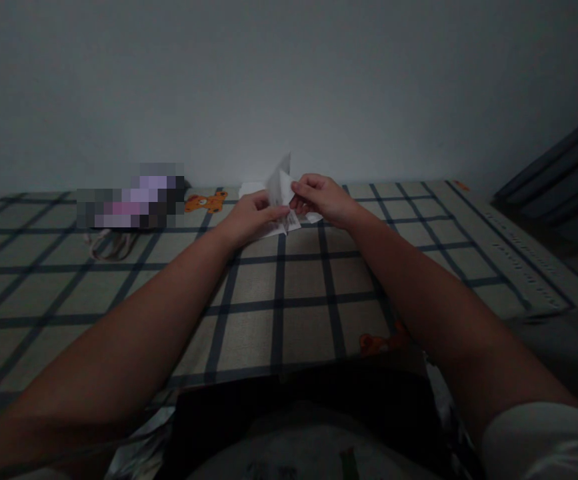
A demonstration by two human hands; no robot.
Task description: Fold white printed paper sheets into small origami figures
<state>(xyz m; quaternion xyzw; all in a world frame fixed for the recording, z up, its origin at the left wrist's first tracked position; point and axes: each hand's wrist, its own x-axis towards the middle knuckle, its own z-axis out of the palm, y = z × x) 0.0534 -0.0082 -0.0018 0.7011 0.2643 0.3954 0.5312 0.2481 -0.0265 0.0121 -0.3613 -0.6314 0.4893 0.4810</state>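
Both of my hands meet over a folded sheet of white paper (279,187) near the back of the table. My left hand (253,217) grips its lower left part, thumb on top. On the other side, my right hand (323,199) pinches the paper's right edge between thumb and fingers. Faint print shows on the paper, too small to read. More white paper (253,189) lies behind and under my left hand. The paper stands up in creased flaps, and its lower edges are partly hidden by my fingers.
A checked tablecloth (299,287) with bear figures covers the table. At the left lies a pixelated purple and dark item (139,203) with a looped cord (111,245). A pale wall (289,87) rises behind. Dark folded fabric (563,173) hangs at the right.
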